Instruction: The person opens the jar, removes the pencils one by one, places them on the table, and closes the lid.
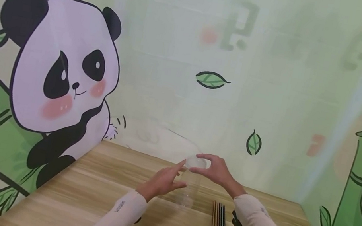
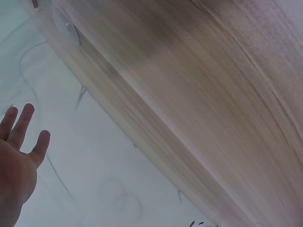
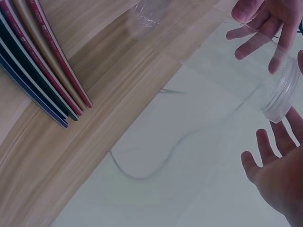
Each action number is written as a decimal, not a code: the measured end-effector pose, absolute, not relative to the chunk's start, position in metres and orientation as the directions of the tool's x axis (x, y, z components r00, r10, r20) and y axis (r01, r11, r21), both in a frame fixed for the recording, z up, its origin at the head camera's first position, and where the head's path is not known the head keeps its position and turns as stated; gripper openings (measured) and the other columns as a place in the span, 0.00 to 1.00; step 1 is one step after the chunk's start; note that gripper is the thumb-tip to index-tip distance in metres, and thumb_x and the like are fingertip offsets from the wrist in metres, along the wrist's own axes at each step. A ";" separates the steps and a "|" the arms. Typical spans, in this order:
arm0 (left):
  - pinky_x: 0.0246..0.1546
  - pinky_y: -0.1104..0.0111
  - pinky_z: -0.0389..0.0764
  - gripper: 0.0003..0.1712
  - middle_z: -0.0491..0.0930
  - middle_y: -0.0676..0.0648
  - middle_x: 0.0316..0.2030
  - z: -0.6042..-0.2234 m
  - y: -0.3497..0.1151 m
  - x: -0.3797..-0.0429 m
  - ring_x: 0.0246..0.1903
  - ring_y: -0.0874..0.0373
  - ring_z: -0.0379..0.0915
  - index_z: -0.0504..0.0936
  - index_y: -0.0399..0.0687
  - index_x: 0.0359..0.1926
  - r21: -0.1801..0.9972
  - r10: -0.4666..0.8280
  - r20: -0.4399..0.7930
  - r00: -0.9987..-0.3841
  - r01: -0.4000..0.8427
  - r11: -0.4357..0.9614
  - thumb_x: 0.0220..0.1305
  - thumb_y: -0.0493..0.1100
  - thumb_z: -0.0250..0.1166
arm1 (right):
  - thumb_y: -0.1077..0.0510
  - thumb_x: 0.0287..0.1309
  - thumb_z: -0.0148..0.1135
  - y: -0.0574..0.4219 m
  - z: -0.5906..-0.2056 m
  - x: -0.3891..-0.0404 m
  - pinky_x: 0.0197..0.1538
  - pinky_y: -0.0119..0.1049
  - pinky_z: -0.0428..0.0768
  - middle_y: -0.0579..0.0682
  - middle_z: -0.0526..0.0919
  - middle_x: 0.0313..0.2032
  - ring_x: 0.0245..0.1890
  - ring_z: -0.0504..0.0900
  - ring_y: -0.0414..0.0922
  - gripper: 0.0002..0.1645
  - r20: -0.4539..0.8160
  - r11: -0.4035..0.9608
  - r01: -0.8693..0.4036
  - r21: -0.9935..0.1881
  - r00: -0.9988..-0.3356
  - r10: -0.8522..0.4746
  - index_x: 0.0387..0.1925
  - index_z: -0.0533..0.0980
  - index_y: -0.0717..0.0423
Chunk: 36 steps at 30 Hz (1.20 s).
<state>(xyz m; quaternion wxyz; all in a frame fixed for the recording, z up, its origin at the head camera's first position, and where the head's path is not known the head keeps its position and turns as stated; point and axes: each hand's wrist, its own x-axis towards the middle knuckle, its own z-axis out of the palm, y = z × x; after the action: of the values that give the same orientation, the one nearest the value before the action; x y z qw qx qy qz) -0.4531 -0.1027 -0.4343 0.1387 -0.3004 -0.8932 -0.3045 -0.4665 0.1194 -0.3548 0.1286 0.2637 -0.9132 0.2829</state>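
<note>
A tall clear plastic jar [image 1: 188, 191] stands upright on the wooden table, its ridged round top [image 3: 281, 90] plain in the right wrist view. My right hand [image 1: 216, 169] grips that top from the right, thumb on the near side and index finger on the far side. From the left, my left hand [image 1: 162, 180] reaches to the jar with its index fingertip right at the upper rim and its thumb beside the wall lower down. Several of its fingers [image 2: 21, 130] spread out straight in the left wrist view. The jar shows no contents.
Several pencils [image 1: 219, 225] lie side by side on the table [image 1: 108, 193], right of the jar and near my right forearm. Behind the table's back edge hangs a pale green backdrop [image 1: 171, 87] printed with pandas, bamboo and leaves.
</note>
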 end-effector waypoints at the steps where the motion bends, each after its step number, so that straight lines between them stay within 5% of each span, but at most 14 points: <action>1: 0.59 0.47 0.79 0.51 0.78 0.42 0.67 -0.435 -0.103 -0.453 0.58 0.44 0.81 0.50 0.45 0.83 0.459 0.454 0.434 -0.778 0.625 0.632 0.71 0.49 0.70 | 0.41 0.55 0.78 0.119 -0.356 -0.466 0.64 0.59 0.76 0.59 0.81 0.63 0.64 0.78 0.57 0.39 0.384 0.701 -0.549 -0.455 -0.831 -0.402 0.63 0.80 0.57; 15: 0.61 0.47 0.78 0.58 0.76 0.45 0.68 -0.440 -0.091 -0.458 0.61 0.47 0.79 0.48 0.51 0.83 0.536 0.381 0.387 -0.840 0.541 0.648 0.65 0.65 0.70 | 0.44 0.57 0.78 0.119 -0.364 -0.465 0.59 0.55 0.80 0.59 0.82 0.63 0.57 0.81 0.54 0.35 0.406 0.678 -0.525 -0.514 -0.846 -0.346 0.63 0.81 0.56; 28: 0.58 0.47 0.80 0.52 0.79 0.40 0.63 -0.440 -0.084 -0.459 0.57 0.43 0.79 0.53 0.47 0.80 0.572 0.362 0.416 -0.834 0.549 0.610 0.68 0.59 0.70 | 0.51 0.61 0.74 0.118 -0.358 -0.469 0.56 0.54 0.80 0.59 0.82 0.62 0.52 0.81 0.53 0.28 0.394 0.647 -0.596 -0.475 -0.802 -0.450 0.61 0.81 0.54; 36: 0.59 0.49 0.79 0.51 0.78 0.42 0.64 -0.445 -0.080 -0.463 0.58 0.44 0.79 0.53 0.50 0.80 0.582 0.370 0.390 -0.843 0.537 0.611 0.68 0.62 0.69 | 0.46 0.61 0.74 0.123 -0.363 -0.468 0.58 0.55 0.80 0.57 0.82 0.61 0.55 0.81 0.53 0.31 0.391 0.668 -0.567 -0.483 -0.822 -0.415 0.62 0.80 0.55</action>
<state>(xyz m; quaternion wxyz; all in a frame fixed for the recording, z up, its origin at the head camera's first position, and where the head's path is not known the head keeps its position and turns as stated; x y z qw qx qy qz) -0.4626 -0.0799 -0.4448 0.1159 -0.2547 -0.8899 -0.3602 -0.4675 0.1232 -0.3634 0.1250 0.2712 -0.9046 0.3042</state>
